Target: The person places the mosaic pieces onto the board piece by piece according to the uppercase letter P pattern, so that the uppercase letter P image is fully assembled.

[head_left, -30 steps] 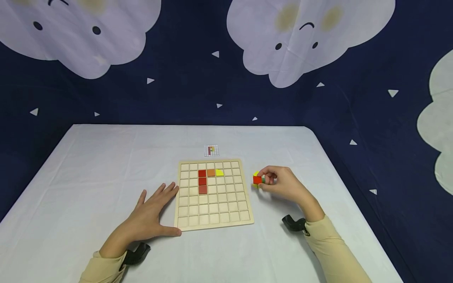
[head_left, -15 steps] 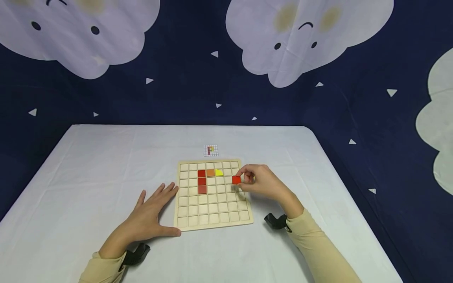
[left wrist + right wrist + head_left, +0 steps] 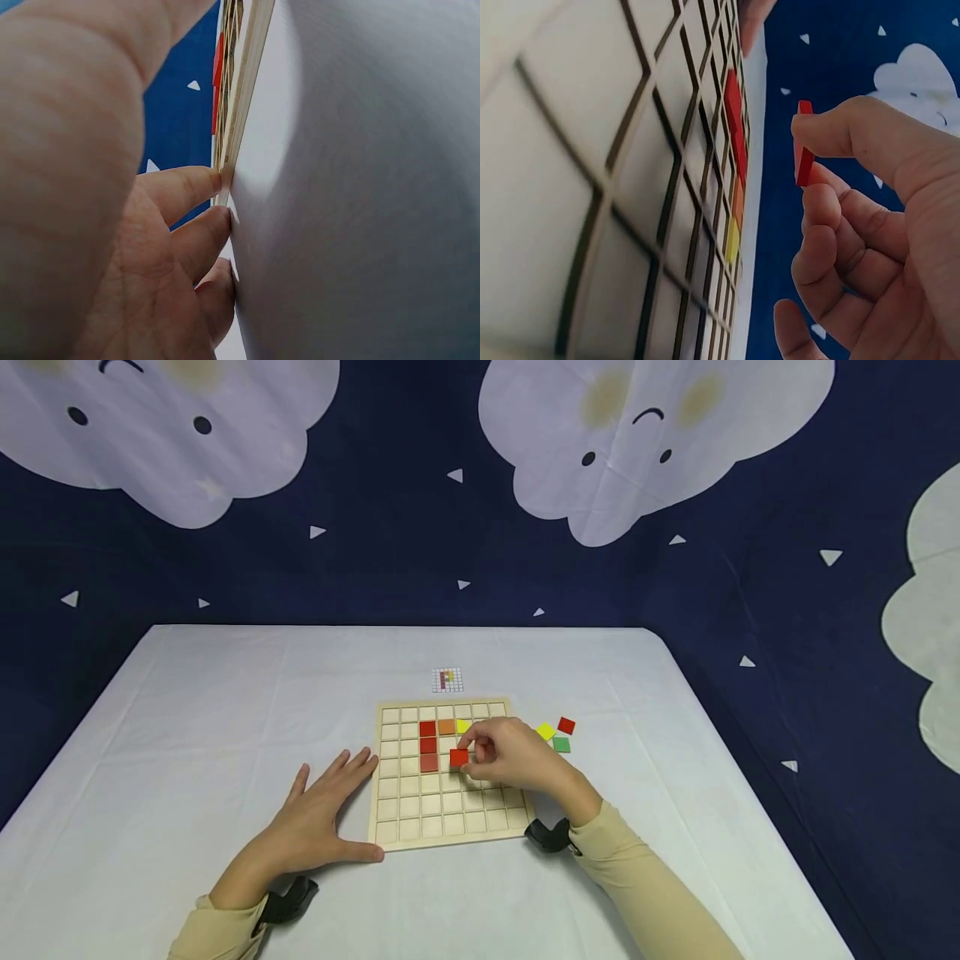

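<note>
My right hand (image 3: 517, 758) pinches a red square tile (image 3: 458, 758) between thumb and index finger, over the middle of the wooden grid board (image 3: 450, 842). In the right wrist view the pinched tile stands off the board's surface. A column of red tiles (image 3: 428, 745) lies in the grid, with an orange tile (image 3: 446, 727) right of its top. Beside that is a yellow tile (image 3: 462, 726), partly covered by my right hand. My left hand (image 3: 318, 822) lies with spread, straight fingers, its fingertips (image 3: 217, 180) at the board's left edge.
Right of the board lie a loose yellow tile (image 3: 545, 732), a loose red tile (image 3: 566, 726) and a green tile (image 3: 562, 745). Behind the board is a small card (image 3: 447, 680) printed with a coloured grid. A white cloth (image 3: 225, 710) covers the table.
My right hand has carried the red tile leftward, from the loose tiles to over the board's middle. Those loose tiles now show. My left hand has stayed in place.
</note>
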The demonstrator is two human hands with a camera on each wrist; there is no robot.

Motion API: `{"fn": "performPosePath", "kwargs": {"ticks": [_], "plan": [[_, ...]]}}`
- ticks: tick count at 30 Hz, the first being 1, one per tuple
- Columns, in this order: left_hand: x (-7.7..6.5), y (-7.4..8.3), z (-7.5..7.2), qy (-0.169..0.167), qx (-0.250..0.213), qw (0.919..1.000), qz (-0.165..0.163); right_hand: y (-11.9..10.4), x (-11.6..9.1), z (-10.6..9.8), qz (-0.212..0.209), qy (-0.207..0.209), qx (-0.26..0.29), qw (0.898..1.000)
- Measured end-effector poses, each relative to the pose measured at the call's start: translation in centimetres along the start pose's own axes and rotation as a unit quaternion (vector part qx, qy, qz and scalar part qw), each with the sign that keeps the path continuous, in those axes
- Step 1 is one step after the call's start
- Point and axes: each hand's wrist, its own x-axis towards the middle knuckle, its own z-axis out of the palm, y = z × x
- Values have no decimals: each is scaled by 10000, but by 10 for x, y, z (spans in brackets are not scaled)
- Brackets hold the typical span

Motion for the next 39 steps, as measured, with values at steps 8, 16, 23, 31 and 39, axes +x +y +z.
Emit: {"fn": "performPosePath", "kwargs": {"ticks": [8,16,23,31,39], "plan": [[1,0,-1,8,-21,10000,9,-12,6,12,10,-509,-58,9987],[1,0,-1,-19,30,10000,-8,-22,13,18,-188,-492,-486,9974],[1,-1,0,-34,41,10000,-25,-26,19,25,-151,-543,-772,9954],[1,-2,0,-26,18,10000,-7,-28,23,29,-93,-641,-881,9940],[1,-2,0,-20,15,10000,21,-30,22,29,-49,-671,-902,9937]]}}
